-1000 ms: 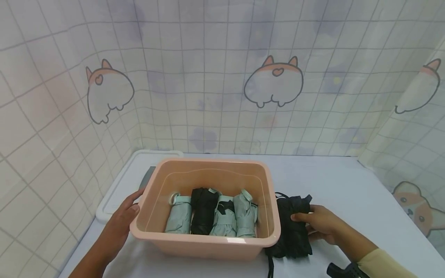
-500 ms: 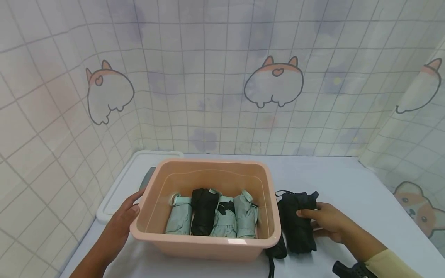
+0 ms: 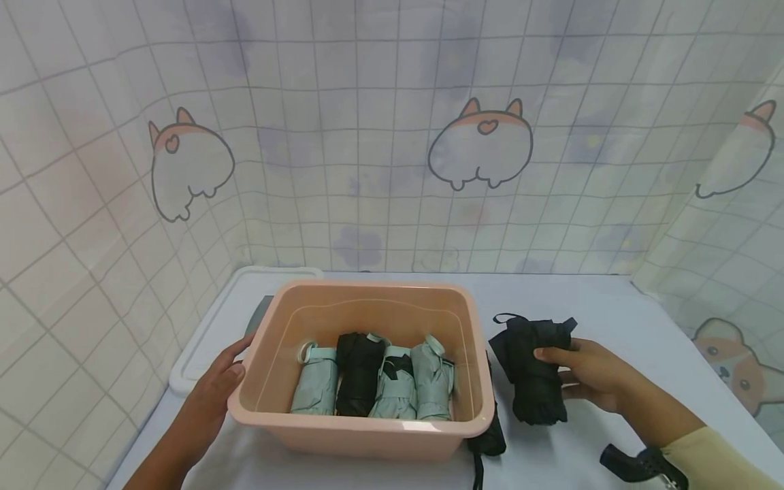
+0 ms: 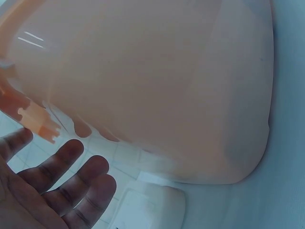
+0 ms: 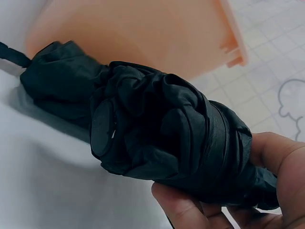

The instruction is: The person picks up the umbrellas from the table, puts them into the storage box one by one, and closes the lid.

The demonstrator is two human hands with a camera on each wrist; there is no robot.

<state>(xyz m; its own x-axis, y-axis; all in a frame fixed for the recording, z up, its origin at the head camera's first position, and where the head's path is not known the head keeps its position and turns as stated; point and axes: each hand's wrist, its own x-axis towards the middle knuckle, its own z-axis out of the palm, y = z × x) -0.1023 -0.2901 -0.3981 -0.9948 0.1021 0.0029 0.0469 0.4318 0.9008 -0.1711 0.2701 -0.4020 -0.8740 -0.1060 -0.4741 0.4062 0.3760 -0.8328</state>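
Note:
A black folded umbrella [image 3: 537,374] is gripped by my right hand [image 3: 591,374], thumb on top, right of the peach tub [image 3: 343,423]. In the right wrist view, the umbrella [image 5: 162,129] points its bunched end and oval handle cap at the camera. My left hand [image 3: 214,391] rests at the tub's left rim; in the left wrist view its fingers [image 4: 90,186] are fairly straight and spread beside the wall. Inside the tub lie a pale green folded umbrella [image 3: 316,381], a black one [image 3: 361,374], and two more pale green ones [image 3: 397,388] [image 3: 433,381].
Against the tub's right side lies another black fabric item [image 3: 490,435] with a strap, partly hidden. A white lid-like panel [image 3: 205,333] and a grey piece [image 3: 260,313] lie behind the left hand. Patterned curtain [image 3: 380,170] surrounds the white table [image 3: 582,299].
My right hand has lifted the black umbrella up and to the right, away from the tub, uncovering the black item beside it. The left hand and tub have stayed nearly still.

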